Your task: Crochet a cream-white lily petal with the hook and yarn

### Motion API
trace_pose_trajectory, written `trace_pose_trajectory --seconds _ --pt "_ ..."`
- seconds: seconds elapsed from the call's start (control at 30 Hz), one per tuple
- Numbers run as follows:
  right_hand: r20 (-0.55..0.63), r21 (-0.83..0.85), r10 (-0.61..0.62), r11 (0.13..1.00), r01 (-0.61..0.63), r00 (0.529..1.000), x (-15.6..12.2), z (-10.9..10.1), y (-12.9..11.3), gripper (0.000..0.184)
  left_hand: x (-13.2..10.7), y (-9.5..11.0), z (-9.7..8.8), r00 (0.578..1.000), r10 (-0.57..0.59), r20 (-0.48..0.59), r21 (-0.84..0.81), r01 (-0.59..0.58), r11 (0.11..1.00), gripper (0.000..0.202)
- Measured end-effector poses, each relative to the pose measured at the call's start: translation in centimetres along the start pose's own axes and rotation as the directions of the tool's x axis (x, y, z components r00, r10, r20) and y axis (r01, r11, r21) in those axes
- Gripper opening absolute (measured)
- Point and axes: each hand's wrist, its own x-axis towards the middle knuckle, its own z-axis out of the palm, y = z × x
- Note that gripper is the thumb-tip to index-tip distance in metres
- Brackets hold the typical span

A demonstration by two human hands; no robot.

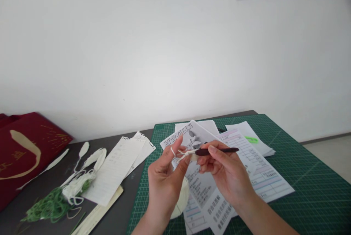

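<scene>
My right hand (223, 171) is closed round the dark handle of a crochet hook (216, 151), whose tip points left. White yarn (172, 151) loops round a raised finger of my left hand (166, 180). The thumb and fingers of that hand pinch a small piece of white crochet work (185, 156) at the hook's tip. Fingers partly cover this piece, so its shape is unclear. A ball of cream yarn (182, 200) sits below and behind my left hand, partly hidden by it.
Printed sheets (263, 173) lie on a green cutting mat (309, 187), with a bright green clip-like item (251, 140) on papers behind. Leftward are handwritten notes (115, 173), green yarn (51, 205), white crocheted pieces (84, 149) and a dark red bag (30, 151). A white wall (164, 52) stands behind.
</scene>
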Motion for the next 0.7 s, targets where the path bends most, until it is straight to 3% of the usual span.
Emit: trace_pose_trajectory --seconds 0.13,0.27,0.33,0.4,0.47,0.53,0.6,0.67,0.7 --pt "-0.022 -0.02 -0.051 0.999 0.051 0.998 -0.1 0.0 0.5 0.012 0.1 -0.2 0.0 0.998 0.042 -0.038 0.06 -0.039 0.997 0.041" --pt "-0.027 -0.09 -0.092 0.992 0.089 0.995 -0.1 -0.1 0.5 0.01 0.2 -0.2 0.0 0.978 0.21 -0.012 0.211 -0.202 0.956 0.045" --pt "0.001 -0.184 -0.127 0.975 0.125 0.992 -0.2 -0.1 0.3 0.011 0.2 -0.2 0.2 0.968 0.251 -0.021 0.241 -0.238 0.941 0.044" --pt "0.063 -0.356 -0.242 0.901 0.248 0.968 -0.6 -0.2 0.3 0.011 0.2 -0.2 0.5 0.978 0.192 -0.08 0.2 -0.173 0.965 0.041" --pt "0.203 -0.552 -0.424 0.695 0.461 0.882 -0.9 -0.3 0.5 0.019 0.2 -0.2 0.8 0.99 0.01 -0.143 0.059 -0.001 0.998 0.041" --pt "0.446 -0.62 -0.535 0.394 0.679 0.718 -1.2 -0.5 0.9 0.036 0.1 0.0 1.0 0.968 -0.201 -0.148 -0.141 0.18 0.973 0.046" --pt "0.653 -0.565 -0.534 0.13 0.815 0.537 -1.2 -1.0 1.2 0.048 0.1 0.4 1.3 0.935 -0.334 -0.118 -0.306 0.286 0.908 0.053" --pt "0.766 -0.486 -0.49 -0.018 0.874 0.416 -1.1 -1.3 1.3 0.053 0.1 1.0 1.4 0.914 -0.396 -0.087 -0.4 0.332 0.854 0.056" --pt "0.791 -0.458 -0.473 -0.04 0.888 0.387 -1.0 -1.5 1.3 0.053 0.1 1.2 1.4 0.907 -0.415 -0.069 -0.428 0.349 0.834 0.056"
